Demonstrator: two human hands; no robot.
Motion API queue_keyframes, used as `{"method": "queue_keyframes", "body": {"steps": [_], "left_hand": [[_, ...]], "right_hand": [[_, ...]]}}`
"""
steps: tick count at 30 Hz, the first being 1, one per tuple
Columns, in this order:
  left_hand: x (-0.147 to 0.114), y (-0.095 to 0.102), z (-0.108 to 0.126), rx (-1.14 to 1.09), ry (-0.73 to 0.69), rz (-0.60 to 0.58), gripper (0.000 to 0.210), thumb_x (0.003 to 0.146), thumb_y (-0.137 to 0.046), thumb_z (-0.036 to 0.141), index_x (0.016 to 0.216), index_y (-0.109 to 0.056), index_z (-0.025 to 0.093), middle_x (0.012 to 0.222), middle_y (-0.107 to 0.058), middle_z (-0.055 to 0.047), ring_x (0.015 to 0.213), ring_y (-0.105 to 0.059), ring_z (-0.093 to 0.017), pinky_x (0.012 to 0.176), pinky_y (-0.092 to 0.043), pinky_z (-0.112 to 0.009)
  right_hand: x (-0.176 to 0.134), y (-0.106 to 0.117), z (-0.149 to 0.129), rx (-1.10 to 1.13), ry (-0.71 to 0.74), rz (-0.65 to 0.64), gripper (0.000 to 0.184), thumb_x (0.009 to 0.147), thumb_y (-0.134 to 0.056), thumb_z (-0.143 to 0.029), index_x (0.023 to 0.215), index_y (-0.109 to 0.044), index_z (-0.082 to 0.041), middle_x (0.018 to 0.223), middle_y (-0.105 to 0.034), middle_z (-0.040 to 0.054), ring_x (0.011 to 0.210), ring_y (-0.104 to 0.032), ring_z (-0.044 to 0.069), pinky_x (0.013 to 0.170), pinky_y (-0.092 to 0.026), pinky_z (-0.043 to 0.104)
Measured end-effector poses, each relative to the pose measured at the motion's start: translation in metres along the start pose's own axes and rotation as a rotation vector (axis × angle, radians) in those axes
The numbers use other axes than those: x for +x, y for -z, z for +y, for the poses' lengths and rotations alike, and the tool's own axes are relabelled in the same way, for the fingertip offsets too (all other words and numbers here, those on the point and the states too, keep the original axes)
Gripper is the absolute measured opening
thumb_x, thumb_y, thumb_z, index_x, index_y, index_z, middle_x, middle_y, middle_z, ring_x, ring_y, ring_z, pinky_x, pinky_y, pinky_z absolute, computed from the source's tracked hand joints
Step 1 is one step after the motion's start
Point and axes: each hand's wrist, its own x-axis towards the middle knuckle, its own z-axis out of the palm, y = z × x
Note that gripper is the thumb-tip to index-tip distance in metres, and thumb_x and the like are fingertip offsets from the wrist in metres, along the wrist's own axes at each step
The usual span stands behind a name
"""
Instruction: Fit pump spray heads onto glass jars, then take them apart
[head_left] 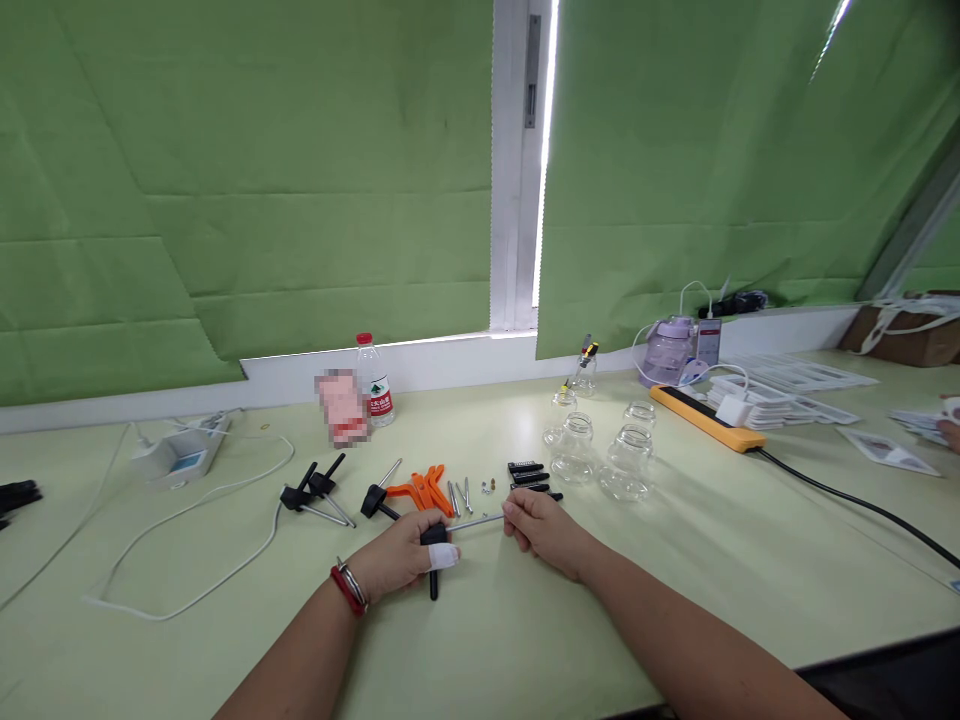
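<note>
My left hand [409,555], with white tape on its thumb, is closed round the black handle of a T-handled metal rod [472,523]. The far end of that rod is pinched between the fingertips of my right hand [546,530]. Whether those fingers also hold a small part cannot be seen. Just beyond my hands lie orange plastic clamp pieces [424,490], metal pins [460,497], tiny metal bits [489,487] and black toothed strips [529,475]. Another black-handled rod [375,498] lies by my left hand, and two more [315,490] rest farther left.
Several clear jars [626,465] stand right of my hands. At the back are a water bottle [375,385] and a purple jug [667,350]. A yellow power strip [709,418] trails a black cable. A white cord [217,490] loops across the left side. Another person's hand [951,430] shows far right.
</note>
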Motion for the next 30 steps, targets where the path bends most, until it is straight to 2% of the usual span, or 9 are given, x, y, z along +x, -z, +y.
{"method": "queue_keyframes", "body": {"steps": [9,15,20,26,30], "left_hand": [[0.0009,0.0003,-0.0007,0.018,-0.005,0.012,0.029,0.073,-0.060,0.044,0.086,-0.052,0.018,0.065,-0.042,0.005,0.044,-0.035,-0.006,0.038,-0.029,-0.018],[-0.0001,0.0006,-0.0026,0.025,0.008,0.008,0.031,0.073,-0.060,0.045,0.088,-0.053,0.018,0.064,-0.043,0.005,0.043,-0.034,-0.006,0.038,-0.027,-0.018],[-0.0007,0.0002,-0.0002,0.017,0.009,0.010,0.031,0.073,-0.061,0.045,0.088,-0.053,0.018,0.065,-0.043,0.004,0.044,-0.035,-0.006,0.039,-0.028,-0.018],[-0.0003,-0.0001,0.0018,0.017,0.001,0.009,0.030,0.073,-0.061,0.043,0.088,-0.053,0.019,0.065,-0.042,0.005,0.044,-0.035,-0.007,0.039,-0.029,-0.018],[0.0001,0.0001,0.0018,0.020,-0.004,0.004,0.028,0.074,-0.060,0.042,0.087,-0.052,0.018,0.064,-0.041,0.005,0.045,-0.035,-0.006,0.038,-0.028,-0.018]], "right_hand": [[0.0000,-0.0011,0.0010,0.007,-0.021,0.009,0.039,0.088,-0.037,-0.050,0.069,-0.049,-0.018,0.050,-0.045,-0.0032,0.047,-0.040,0.009,0.045,-0.032,0.020],[-0.0011,-0.0008,-0.0037,0.128,0.008,-0.026,0.018,0.081,-0.050,-0.038,0.081,-0.045,-0.020,0.069,-0.052,-0.0038,0.049,-0.043,0.007,0.045,-0.031,0.019],[-0.0020,-0.0011,-0.0043,0.086,0.010,-0.025,0.013,0.080,-0.050,-0.031,0.077,-0.045,-0.019,0.068,-0.052,-0.0035,0.049,-0.042,0.006,0.046,-0.030,0.019],[-0.0038,-0.0005,-0.0045,-0.021,-0.001,-0.014,0.025,0.087,-0.042,-0.038,0.071,-0.048,-0.018,0.053,-0.046,-0.0043,0.048,-0.039,0.008,0.048,-0.031,0.020],[-0.0022,0.0001,-0.0004,-0.045,0.013,-0.013,0.031,0.089,-0.039,-0.041,0.070,-0.050,-0.018,0.051,-0.045,-0.0039,0.047,-0.038,0.008,0.048,-0.031,0.020]]}}
